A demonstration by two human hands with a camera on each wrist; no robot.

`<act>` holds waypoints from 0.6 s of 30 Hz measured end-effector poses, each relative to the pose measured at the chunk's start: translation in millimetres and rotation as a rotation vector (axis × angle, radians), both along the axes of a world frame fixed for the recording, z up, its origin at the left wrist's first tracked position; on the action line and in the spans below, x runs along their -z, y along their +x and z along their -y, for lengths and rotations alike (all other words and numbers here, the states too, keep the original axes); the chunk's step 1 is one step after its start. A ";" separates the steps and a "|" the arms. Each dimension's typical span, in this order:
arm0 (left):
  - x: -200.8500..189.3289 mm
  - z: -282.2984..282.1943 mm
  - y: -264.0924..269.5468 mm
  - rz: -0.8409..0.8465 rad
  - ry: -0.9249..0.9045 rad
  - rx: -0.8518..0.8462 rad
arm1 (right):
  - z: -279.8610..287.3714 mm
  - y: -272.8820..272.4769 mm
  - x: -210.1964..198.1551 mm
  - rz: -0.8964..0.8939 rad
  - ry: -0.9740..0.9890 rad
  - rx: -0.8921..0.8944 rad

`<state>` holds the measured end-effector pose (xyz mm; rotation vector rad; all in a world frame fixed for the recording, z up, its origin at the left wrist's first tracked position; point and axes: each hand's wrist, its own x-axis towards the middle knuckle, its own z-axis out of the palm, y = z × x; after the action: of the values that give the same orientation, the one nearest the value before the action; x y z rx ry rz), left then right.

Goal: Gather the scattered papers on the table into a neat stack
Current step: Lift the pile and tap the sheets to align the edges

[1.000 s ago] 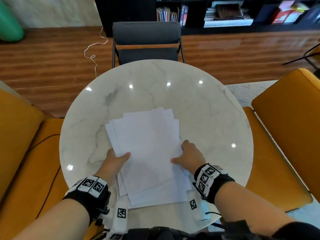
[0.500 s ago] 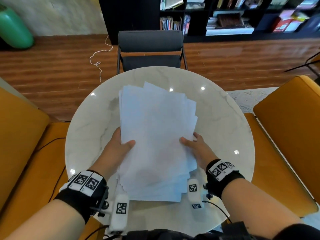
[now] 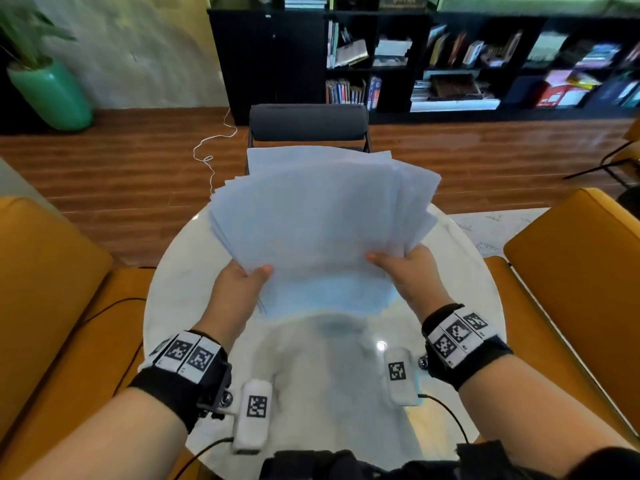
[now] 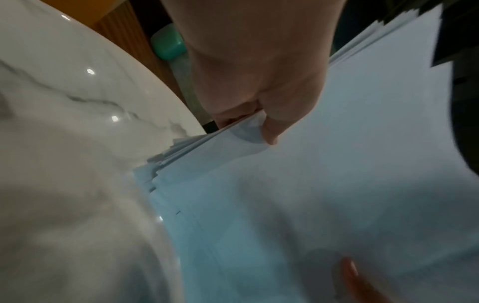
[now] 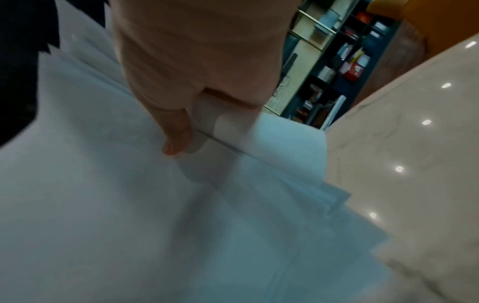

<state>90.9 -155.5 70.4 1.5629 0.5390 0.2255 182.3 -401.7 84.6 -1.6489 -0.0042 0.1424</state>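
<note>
A fanned bundle of white papers [image 3: 318, 233] is tilted up on its lower edge above the round marble table [image 3: 194, 265]. My left hand [image 3: 242, 285] grips the bundle's left side, thumb on the front sheet and fingers behind. My right hand [image 3: 405, 268] grips the right side the same way. The left wrist view shows my left hand [image 4: 259, 92] pinching the staggered sheet edges of the papers [image 4: 324, 194]. Seen from the right wrist, my right hand [image 5: 191, 98] has its thumb pressed on the papers [image 5: 129, 205]. The sheets are uneven at the top and sides.
A grey chair [image 3: 308, 124] stands beyond the table's far edge. Orange seats [image 3: 52, 289] flank the table on the left, and another orange seat [image 3: 571, 271] on the right. A black bookshelf [image 3: 450, 53] and a green vase [image 3: 52, 95] stand at the back.
The papers went from lying flat on the table to being raised and tilted upright in both hands. Both hands moved forward and up with the bundle.
</note>
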 end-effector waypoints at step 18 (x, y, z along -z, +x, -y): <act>6.5 -10.7 1.9 0.014 -0.019 0.039 | -1.2 -16.3 19.7 -0.053 -0.067 -0.046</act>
<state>92.8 -144.8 63.8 1.5505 0.4985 0.2009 166.0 -400.5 64.9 -1.7122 0.0031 0.2237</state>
